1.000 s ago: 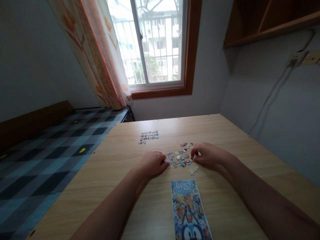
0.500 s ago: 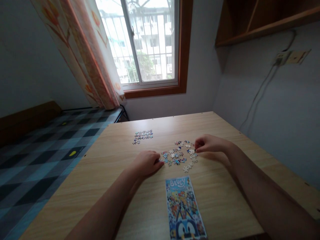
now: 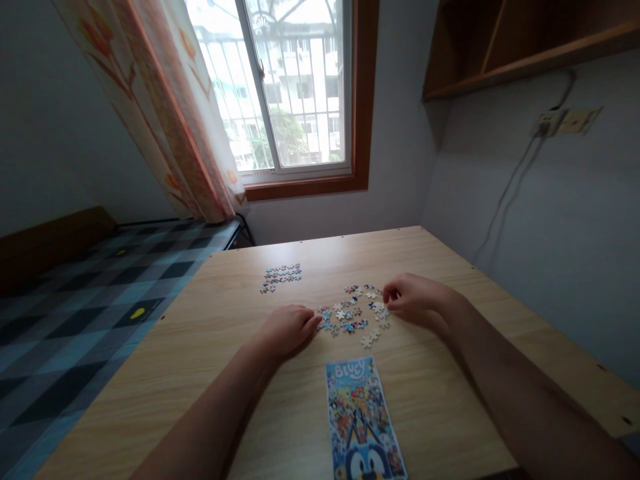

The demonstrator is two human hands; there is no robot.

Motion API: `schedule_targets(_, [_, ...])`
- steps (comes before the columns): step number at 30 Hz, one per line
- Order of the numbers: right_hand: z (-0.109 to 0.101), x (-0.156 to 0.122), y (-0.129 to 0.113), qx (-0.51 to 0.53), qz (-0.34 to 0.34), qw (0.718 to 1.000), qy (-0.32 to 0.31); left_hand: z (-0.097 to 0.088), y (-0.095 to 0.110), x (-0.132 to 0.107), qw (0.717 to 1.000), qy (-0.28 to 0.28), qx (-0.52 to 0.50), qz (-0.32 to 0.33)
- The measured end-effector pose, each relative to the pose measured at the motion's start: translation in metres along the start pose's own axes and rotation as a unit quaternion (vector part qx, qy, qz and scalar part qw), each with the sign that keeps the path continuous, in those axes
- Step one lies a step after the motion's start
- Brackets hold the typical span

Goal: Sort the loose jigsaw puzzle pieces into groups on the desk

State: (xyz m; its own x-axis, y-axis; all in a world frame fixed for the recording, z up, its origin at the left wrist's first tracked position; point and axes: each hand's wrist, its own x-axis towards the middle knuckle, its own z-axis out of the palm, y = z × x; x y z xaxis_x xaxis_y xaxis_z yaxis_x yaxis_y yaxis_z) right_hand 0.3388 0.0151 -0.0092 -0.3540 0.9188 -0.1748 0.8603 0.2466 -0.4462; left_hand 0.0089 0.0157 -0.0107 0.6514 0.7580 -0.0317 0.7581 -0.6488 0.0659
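Loose jigsaw puzzle pieces (image 3: pixel 353 325) lie scattered on the wooden table (image 3: pixel 210 373), some blue or purple and others pale. At the left edge of the scatter rests my left hand (image 3: pixel 291 330), its fingers drawn together and bent down toward the pieces. My right hand (image 3: pixel 413 293) is curled at the scatter's right edge, fingertips pinched close to some pale pieces. What either hand holds, if anything, is hidden or too small to make out. Farther back, a block of joined puzzle pieces (image 3: pixel 283 274) lies flat, its lower left part jutting out. In front lies a Bluey picture sheet (image 3: pixel 363 413).
A bed with a checked cover (image 3: pixel 95 320) stands to the left of the table. Behind are a patterned curtain (image 3: pixel 165 113) and a barred window (image 3: pixel 300 100). On the right wall are a wooden shelf (image 3: pixel 520 67), a socket (image 3: pixel 575 121) and a hanging cable (image 3: pixel 505 187).
The view has shifted slightly. My left thumb now lies closer to the other fingers, at the edge of the pieces. My right hand remains curled in nearly the same place.
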Motion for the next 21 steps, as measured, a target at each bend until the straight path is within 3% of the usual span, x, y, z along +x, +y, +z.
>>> schedule_targets(8, [0.013,0.004,-0.019,-0.018,-0.046,0.999,0.008,0.004,-0.003,0.000,1.000,-0.002,0.006,-0.005])
schedule_targets(14, [0.021,0.009,-0.025,-0.047,-0.058,0.994,0.076,0.004,-0.003,0.001,1.000,-0.005,0.003,-0.006])
schedule_targets(18, [0.017,0.007,-0.021,-0.062,-0.030,0.989,0.131,0.002,-0.001,0.001,1.000,-0.007,0.003,-0.012])
schedule_targets(21, [0.008,0.003,-0.019,-0.066,-0.052,0.992,0.097,0.001,0.000,0.000,1.000,-0.005,-0.003,-0.012])
